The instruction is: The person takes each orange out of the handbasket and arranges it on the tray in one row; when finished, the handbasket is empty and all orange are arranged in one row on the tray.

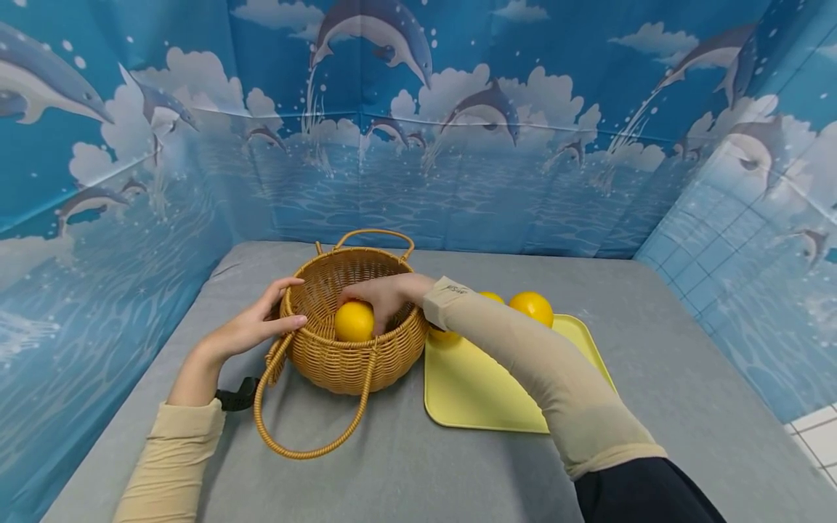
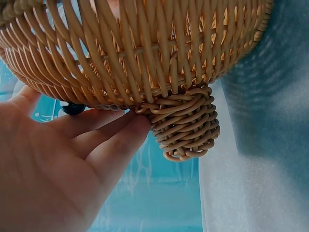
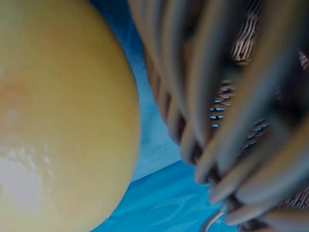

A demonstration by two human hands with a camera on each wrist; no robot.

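A round wicker basket (image 1: 353,367) with two loop handles stands on the grey-covered table. My left hand (image 1: 245,330) holds its left side, thumb and a finger over the rim. In the left wrist view, the other fingers (image 2: 120,140) lie against the outside of the woven wall, beside a short wicker stub (image 2: 186,125). Inside the basket, my right hand (image 1: 386,294) grips an orange (image 1: 354,321) from above; the far fingers are partly hidden behind it. The right wrist view is filled by the basket's wall (image 3: 207,96) and another orange (image 3: 63,116) close to the camera.
Right of the basket lies a yellow tray (image 1: 471,396). An orange (image 1: 532,309) sits at its back edge, and two more are partly hidden by my right forearm. One basket handle (image 1: 307,454) hangs toward me over the table. Blue dolphin-print curtains (image 1: 418,181) surround the table.
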